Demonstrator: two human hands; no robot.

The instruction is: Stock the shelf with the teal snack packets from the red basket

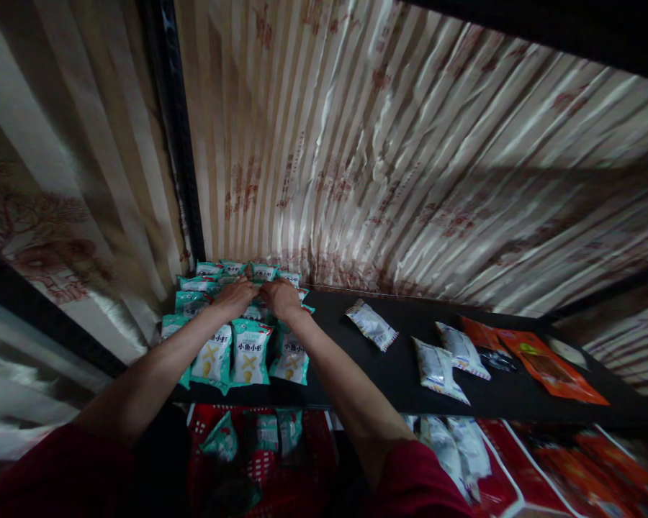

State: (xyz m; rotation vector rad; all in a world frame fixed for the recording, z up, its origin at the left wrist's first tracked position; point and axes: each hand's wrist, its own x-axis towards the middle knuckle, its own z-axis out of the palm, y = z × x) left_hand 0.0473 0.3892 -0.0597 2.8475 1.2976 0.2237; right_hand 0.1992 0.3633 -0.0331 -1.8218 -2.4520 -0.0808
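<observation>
Rows of teal-and-white snack packets [251, 352] stand upright at the left end of a black shelf. My left hand [236, 298] reaches in over the middle rows, its fingers bent down at the top of a snack packet [255, 314]. Almost touching it, my right hand [281, 298] is closed at the same packet from the right. Fingertips of both hands are partly hidden among the packs. Front-row packets show dark lettering and a yellow picture; some of them are partly covered by my forearms.
White packets [375, 325] and orange packets [551, 363] lie on the black shelf [351, 374] to the right. Below the shelf edge are a red basket [324, 450] with teal packets and other red containers [500, 460]. A dark post [181, 137] and striped curtain [329, 144] stand behind.
</observation>
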